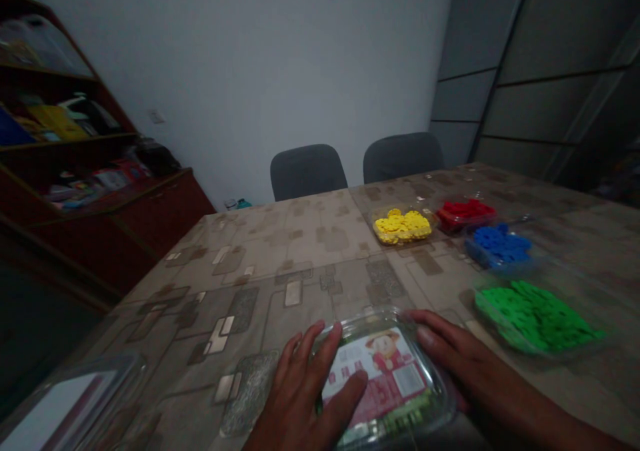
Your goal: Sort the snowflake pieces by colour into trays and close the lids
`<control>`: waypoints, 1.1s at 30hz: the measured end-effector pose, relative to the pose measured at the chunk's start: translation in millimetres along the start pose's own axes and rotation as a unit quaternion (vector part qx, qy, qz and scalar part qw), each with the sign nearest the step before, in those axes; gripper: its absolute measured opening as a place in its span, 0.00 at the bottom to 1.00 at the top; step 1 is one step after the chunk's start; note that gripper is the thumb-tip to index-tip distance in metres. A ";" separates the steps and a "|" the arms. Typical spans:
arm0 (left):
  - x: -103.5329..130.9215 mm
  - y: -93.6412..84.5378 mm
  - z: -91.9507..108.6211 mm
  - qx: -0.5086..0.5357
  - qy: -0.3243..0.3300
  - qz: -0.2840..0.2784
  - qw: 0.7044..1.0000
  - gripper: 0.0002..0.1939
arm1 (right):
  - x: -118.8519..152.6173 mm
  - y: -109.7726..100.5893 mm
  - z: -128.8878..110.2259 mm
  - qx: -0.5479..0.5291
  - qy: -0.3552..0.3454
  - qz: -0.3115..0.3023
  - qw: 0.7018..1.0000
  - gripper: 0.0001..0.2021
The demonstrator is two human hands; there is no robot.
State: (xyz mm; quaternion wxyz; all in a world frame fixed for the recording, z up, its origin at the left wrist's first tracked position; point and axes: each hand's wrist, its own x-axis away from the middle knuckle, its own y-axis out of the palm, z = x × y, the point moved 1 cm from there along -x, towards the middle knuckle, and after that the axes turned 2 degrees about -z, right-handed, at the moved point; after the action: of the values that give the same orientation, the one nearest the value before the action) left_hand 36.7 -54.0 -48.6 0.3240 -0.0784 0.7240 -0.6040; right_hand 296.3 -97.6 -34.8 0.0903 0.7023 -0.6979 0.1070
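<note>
A clear plastic container with a lid and a printed label sits near me at the table's front. Through its clear edge some green contents show. My left hand holds its left side, the thumb lying across the label and the fingers along the far left rim. Around the right edge, my right hand grips with its fingers at the far corner; part of that hand is hidden beside the box. Right of it stands an open clear tray of green plastic pieces.
Further back are trays of blue pieces, red pieces and yellow pieces. A clear plastic lid or box with a label lies at the left front. Two grey chairs stand behind the patterned table.
</note>
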 end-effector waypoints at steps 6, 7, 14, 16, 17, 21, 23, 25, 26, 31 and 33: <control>-0.4 -1.0 -2.2 0.006 0.007 0.007 1.000 0.26 | 8.0 4.6 1.8 0.016 0.046 0.010 0.999 0.32; -0.2 -1.0 -2.6 0.006 0.007 0.007 1.000 0.25 | 7.5 6.2 1.3 -0.005 0.045 0.016 0.999 0.32; -5.9 -7.6 5.3 -0.047 0.066 0.047 0.996 0.18 | -2.8 13.7 -1.2 -0.093 -0.028 -0.022 0.995 0.27; -8.5 -7.1 9.4 -0.042 0.092 0.052 0.994 0.17 | -4.7 14.0 0.7 -0.080 -0.035 -0.029 0.996 0.28; -9.4 -6.0 10.9 -0.036 0.097 0.052 0.993 0.17 | -5.2 13.7 2.3 -0.062 -0.032 -0.021 0.997 0.29; -8.8 1.0 12.3 -0.021 0.100 0.060 0.993 0.17 | -4.1 11.1 8.2 0.030 0.004 0.005 1.000 0.33; -6.9 3.3 11.9 -0.019 0.104 0.066 0.992 0.16 | -1.9 9.7 8.0 0.047 0.004 0.001 0.999 0.34; -5.4 4.2 11.8 -0.022 0.103 0.070 0.992 0.17 | 0.7 8.7 6.3 0.050 0.009 0.001 0.999 0.36; -4.9 4.3 11.8 -0.024 0.103 0.072 0.992 0.17 | 2.0 8.5 5.5 0.048 0.015 0.001 0.999 0.37; -4.1 3.7 13.4 -0.037 0.104 0.072 0.991 0.17 | 5.6 9.3 8.9 0.000 0.071 -0.028 0.997 0.41; -4.0 3.9 14.4 -0.038 0.100 0.069 0.992 0.17 | 5.4 8.9 11.9 -0.022 0.080 -0.033 0.996 0.42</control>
State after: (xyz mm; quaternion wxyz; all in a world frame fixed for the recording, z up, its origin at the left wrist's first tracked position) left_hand 49.0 -62.8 -51.6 0.2876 0.0200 0.7785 -0.5575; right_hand 287.8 -106.1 -44.9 0.1648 0.7121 -0.6671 0.1440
